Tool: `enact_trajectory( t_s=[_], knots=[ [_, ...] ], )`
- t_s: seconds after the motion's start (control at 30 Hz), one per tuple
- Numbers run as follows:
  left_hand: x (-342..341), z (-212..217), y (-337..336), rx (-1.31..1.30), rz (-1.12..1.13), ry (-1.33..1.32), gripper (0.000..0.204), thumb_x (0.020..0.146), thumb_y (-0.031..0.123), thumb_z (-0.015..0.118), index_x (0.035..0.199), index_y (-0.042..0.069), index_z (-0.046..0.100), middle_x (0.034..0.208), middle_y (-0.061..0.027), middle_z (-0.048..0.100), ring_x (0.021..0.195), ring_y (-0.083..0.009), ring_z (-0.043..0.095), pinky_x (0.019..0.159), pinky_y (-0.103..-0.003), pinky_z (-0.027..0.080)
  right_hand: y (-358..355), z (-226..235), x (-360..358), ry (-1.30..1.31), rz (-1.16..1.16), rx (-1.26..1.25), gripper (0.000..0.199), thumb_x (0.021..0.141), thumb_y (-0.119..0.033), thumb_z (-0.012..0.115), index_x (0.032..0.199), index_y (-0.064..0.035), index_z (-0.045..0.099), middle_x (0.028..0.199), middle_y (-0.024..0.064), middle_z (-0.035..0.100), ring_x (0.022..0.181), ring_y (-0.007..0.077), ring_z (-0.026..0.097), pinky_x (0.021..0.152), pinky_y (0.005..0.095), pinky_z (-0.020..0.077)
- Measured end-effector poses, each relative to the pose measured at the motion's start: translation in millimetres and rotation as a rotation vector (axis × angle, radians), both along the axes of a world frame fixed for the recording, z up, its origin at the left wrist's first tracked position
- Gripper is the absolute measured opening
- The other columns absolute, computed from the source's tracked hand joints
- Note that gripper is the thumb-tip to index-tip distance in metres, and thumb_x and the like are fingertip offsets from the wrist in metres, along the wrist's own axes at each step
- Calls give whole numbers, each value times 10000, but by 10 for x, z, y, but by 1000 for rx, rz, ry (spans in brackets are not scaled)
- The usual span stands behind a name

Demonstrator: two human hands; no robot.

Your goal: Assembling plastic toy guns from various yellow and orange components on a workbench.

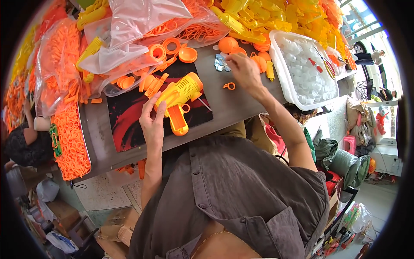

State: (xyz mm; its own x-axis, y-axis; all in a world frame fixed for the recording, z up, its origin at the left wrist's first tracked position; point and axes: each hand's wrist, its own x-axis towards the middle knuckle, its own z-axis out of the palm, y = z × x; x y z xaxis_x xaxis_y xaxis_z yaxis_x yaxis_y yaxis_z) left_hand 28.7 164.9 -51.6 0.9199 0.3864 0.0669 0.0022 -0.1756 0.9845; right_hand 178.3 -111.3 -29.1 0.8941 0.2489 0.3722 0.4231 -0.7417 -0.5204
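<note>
A yellow toy gun (183, 93) with an orange handle and an orange ring at its muzzle lies over a black and red mat. My left hand (153, 116) is closed around its rear end, thumb on the near side. To the right, my right hand (246, 71) reaches to a small pile of shiny bluish discs (221, 63); its fingers are curled together, and whatever is between them is too small to make out. A small orange ring with a tab (229, 86) lies on the table below that hand. Orange round caps (228, 44) sit just beyond it.
A white tray (276, 64) of translucent caps, with pliers (330, 69) on top, stands at the right. Yellow gun shells (258, 19) are heaped at the back. Clear bags of orange parts (60, 56) and a tray of orange rings (71, 142) fill the left. The mat (125, 134) covers the table's middle.
</note>
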Motion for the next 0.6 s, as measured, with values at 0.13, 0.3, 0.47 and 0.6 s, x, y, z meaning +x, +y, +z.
enact_trajectory(
  t_s=[0.13, 0.3, 0.47, 0.6],
  knots=[
    [-33, 28, -11, -13, 8, 21, 356, 940, 176, 650, 1259, 19, 624, 1195, -62, 620, 1050, -107, 565, 927, -236, 426, -134, -24, 42, 114, -85, -165, 166, 884, -212, 649, 986, -84, 676, 899, 86, 626, 819, 290, 634, 736, 402, 483],
    [-22, 86, -24, 12, -5, 49, 365, 943, 193, 648, 1263, 19, 620, 1203, -67, 622, 1060, -111, 565, 937, -243, 422, -113, -188, 119, 102, 14, -135, 178, 877, -197, 656, 1020, -92, 670, 988, 87, 604, 827, 316, 621, 739, 419, 477],
    [-44, 87, -40, -29, 4, 63, 368, 946, 189, 645, 1268, 14, 615, 1231, -70, 620, 1070, -106, 561, 938, -239, 422, -14, -149, 222, 20, 127, -145, 184, 868, -111, 640, 1049, -109, 673, 983, 82, 594, 855, 303, 627, 747, 407, 484],
    [-42, 56, -32, 12, -2, 46, 368, 948, 184, 642, 1272, 12, 611, 1237, -71, 618, 1063, -102, 563, 931, -233, 428, -13, -66, 274, 28, 169, -75, 168, 848, -137, 654, 1012, -129, 691, 993, 93, 604, 907, 326, 622, 742, 436, 497]
  ],
)
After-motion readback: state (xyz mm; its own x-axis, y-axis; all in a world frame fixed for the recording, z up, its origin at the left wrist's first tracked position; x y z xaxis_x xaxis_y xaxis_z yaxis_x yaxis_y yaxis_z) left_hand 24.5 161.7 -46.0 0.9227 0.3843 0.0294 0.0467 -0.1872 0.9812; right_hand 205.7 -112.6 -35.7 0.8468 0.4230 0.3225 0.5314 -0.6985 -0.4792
